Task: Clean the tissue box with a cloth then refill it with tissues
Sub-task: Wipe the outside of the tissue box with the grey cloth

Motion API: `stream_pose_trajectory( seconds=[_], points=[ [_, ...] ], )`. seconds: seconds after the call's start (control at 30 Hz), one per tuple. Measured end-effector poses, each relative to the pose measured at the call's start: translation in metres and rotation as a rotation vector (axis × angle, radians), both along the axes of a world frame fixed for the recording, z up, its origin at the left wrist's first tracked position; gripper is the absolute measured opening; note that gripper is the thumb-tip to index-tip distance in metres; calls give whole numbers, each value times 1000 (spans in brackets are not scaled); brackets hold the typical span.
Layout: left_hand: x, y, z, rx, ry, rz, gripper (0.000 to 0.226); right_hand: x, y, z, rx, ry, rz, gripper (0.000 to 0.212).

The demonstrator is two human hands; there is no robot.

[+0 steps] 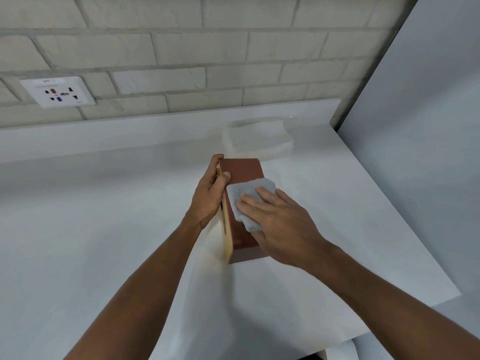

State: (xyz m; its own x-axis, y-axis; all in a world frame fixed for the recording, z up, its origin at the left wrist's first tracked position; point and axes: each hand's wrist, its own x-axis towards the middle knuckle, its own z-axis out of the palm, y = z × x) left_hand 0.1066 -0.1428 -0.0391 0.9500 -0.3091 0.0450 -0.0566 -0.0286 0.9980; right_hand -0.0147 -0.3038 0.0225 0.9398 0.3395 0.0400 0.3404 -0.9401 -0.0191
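Pressing a folded grey terry cloth (241, 201) flat against the upward brown face of the reddish-brown rectangular tissue box (244, 172), the right hand (280, 222) lies palm down with fingers straight on the fabric. The left hand (209, 196) grips the box's far end: thumb on the brown face just beside the cloth's far corner, fingers curled over the far edge. The pale yellow slotted face is turned toward the left hand. The box lies on a long side between the two hands, resting on the white bench (104, 229). The cloth covers the box's middle under the right fingers; the far and near ends of the brown face show bare. A stack of folded white tissues (257, 140) sits on the bench just beyond both hands, behind the box's far end. A white wall socket (58, 92) is set in the pale brick wall (207, 48), well beyond the left hand.
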Motion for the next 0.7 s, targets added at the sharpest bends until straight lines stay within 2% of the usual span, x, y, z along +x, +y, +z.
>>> stream_pose_trajectory(
  seconds=[0.1,0.2,0.33,0.47,0.6,0.7],
  points=[
    [-1,0,0,-30,22,-5,37,-33,-19,0,13,10,57,53],
    [-1,0,0,-25,29,-20,38,-19,-22,0,27,28,20,50],
    [0,1,1,-4,34,-10,41,36,-20,1,335,172,-223,44],
    [1,1,0,11,25,-1,39,46,-32,-5,436,221,-284,43],
    [-1,-1,-2,2,10,19,38,-24,-37,-9,299,154,-105,47],
    [0,-2,-4,-9,21,9,39,-62,-38,-11,259,94,-47,52]
  ],
)
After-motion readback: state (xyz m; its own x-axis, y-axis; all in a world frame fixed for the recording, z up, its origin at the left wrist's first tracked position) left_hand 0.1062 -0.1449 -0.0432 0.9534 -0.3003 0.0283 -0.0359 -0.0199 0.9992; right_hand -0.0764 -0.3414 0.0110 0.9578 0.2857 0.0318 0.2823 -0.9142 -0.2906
